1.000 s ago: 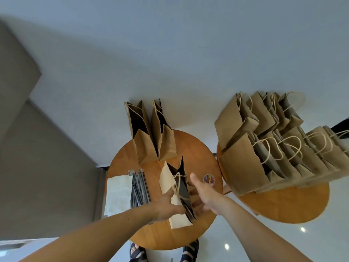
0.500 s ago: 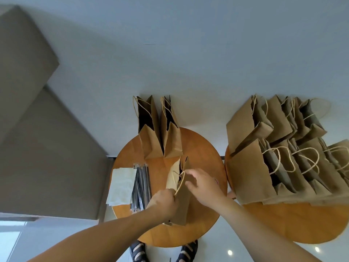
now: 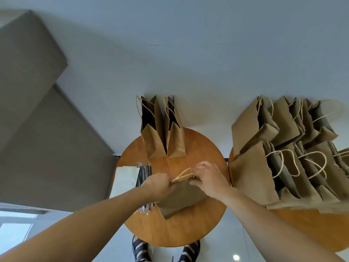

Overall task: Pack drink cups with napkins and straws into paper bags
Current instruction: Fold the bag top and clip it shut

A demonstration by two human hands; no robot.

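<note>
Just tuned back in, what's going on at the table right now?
A person holds a paper bag over the round table, left grip and right grip pinching its top at the rope handles. At the far edge stand two more bags; napkins and straws lie to the left. A second table is crowded with other bags.

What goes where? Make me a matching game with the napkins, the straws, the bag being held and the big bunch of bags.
Things: 1 napkins; 2 straws; 3 held bag; 4 bunch of bags.
Places: A on the right table; B between left hand and right hand; C left edge of near table; D just right of the napkins.
Pairs: 1-C, 2-D, 3-B, 4-A.
</note>
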